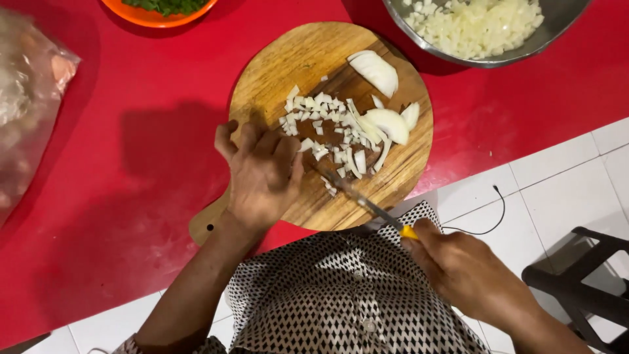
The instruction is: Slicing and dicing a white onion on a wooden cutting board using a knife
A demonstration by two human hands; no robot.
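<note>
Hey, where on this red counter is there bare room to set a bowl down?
The widest bare patch of the red counter lies between the plastic bag and the round cutting board. It is crowded around the steel bowl, and the left hand and knife work over the chopped onion.

Close head view, straight down

A glossy red surface fills most of the view, catching soft overhead light and dark shadows. Beyond its edge lies a white tiled floor with grey grout lines, a thin black cable, and a dark stool.
</note>
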